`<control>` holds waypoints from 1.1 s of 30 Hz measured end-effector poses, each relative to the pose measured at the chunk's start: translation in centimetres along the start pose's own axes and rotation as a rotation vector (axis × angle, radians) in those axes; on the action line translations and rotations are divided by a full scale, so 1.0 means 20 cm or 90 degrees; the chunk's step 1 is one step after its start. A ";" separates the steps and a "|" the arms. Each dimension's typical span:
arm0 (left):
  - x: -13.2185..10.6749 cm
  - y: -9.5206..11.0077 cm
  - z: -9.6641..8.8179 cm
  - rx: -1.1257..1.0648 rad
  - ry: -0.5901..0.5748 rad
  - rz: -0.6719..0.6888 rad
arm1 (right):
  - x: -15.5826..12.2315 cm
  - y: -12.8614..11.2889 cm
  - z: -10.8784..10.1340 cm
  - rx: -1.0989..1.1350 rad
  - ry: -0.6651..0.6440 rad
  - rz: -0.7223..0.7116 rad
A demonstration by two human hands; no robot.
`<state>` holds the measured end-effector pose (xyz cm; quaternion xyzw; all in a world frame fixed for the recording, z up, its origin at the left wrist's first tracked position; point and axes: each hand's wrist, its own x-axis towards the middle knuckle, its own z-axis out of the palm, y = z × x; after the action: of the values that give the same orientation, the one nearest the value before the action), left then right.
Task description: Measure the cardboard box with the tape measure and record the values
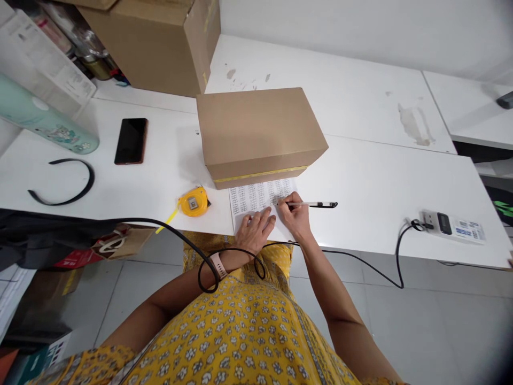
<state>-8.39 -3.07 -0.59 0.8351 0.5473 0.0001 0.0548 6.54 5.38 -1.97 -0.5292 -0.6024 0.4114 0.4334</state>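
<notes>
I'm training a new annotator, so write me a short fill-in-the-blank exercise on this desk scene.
1. The right hand holds a ____ over the paper.
2. The hand nearest the pink wristband is the ____.
3. Just beyond the paper stands a cardboard ____.
4. Between the phone and the paper lies a yellow ____.

Missing words: pen; left hand; box; tape measure.

On the desk (368, 187), the paper sheet (251, 198) is lying before a carton (256, 128), which is hiding its far edge. The tape measure (194, 202) is resting left of the sheet, the phone (131, 141) is lying farther left and back, and a corded device (460, 229) is sitting far right.
</notes>
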 end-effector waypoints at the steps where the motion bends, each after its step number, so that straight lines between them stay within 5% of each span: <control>1: 0.00 0.00 0.00 -0.001 0.003 0.001 | 0.00 0.00 0.00 0.000 0.002 0.000; 19: -0.01 0.00 0.02 0.016 0.002 0.009 | 0.00 -0.02 -0.02 0.027 0.004 0.024; 25: -0.03 -0.02 0.05 0.017 0.036 0.017 | 0.00 -0.04 -0.07 0.089 -0.072 0.041; 33: -0.03 -0.03 0.04 0.031 0.032 0.016 | 0.01 -0.02 -0.03 0.004 -0.040 -0.009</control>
<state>-9.08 -3.57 -1.41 0.8429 0.5376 0.0083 0.0205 7.06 5.64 -1.39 -0.5103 -0.6179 0.4266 0.4192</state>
